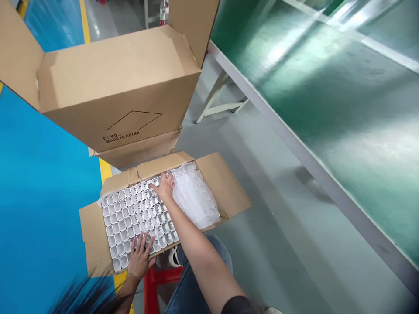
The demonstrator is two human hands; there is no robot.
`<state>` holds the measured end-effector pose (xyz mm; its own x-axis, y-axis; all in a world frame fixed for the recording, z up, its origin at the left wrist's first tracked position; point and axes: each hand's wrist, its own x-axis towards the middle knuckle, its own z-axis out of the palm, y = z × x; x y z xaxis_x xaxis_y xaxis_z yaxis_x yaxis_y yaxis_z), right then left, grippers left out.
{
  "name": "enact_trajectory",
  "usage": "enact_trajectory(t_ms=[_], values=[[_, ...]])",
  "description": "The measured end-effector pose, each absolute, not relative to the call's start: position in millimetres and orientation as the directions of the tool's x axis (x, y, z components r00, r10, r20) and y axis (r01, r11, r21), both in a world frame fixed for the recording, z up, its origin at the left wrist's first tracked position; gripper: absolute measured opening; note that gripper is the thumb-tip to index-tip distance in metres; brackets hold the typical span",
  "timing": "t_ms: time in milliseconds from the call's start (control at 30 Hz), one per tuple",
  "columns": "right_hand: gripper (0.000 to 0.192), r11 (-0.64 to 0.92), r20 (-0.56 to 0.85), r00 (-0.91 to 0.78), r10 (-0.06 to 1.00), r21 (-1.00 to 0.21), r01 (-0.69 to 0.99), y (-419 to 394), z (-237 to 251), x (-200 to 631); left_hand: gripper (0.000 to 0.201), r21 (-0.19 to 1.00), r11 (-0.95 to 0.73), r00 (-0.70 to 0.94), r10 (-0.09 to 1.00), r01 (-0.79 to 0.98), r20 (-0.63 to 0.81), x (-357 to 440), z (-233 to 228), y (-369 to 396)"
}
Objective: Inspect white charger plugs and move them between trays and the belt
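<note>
An open cardboard box (pixel 222 183) holds rows of small white square-mouthed hollow pieces (pixel 126 218), packed tightly with their openings up. A thin white translucent sheet (pixel 193 196) covers the rows on the right side. My left hand (pixel 140 258) rests at the box's near edge, its spread fingers lying over the front pieces. At the far side, my right hand (pixel 164 188) touches the pieces beside the sheet's left border with its fingers apart. Whatever lies beneath the right palm is hidden.
A large upright carton (pixel 131 104) with raised flaps stands just beyond the box. To the right runs a green-topped table (pixel 294 109) with a pale edge. A red stool (pixel 151 288) is below the box. Yellow lines border a blue floor strip (pixel 39 174).
</note>
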<state>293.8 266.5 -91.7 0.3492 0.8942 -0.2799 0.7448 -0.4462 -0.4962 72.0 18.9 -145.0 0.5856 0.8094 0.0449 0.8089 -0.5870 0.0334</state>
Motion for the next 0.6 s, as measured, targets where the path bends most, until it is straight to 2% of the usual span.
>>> enact_trajectory(t_ms=[233,500,600], values=[[0.036,-0.171,-0.158,0.097,0.983,-0.568,0.805,255,-85,291,0.072,0.026,-0.581,0.579,0.814,0.814,0.047,72,-147,19],[0.019,-0.188,-0.150,0.119,0.982,-0.633,0.751,276,-92,291,0.073,0.006,-0.594,0.593,0.804,0.805,0.032,69,-148,18],[0.023,-0.233,-0.157,0.173,0.972,-0.694,0.681,271,-88,292,0.074,0.003,-0.593,0.593,0.805,0.805,0.029,70,-147,18]])
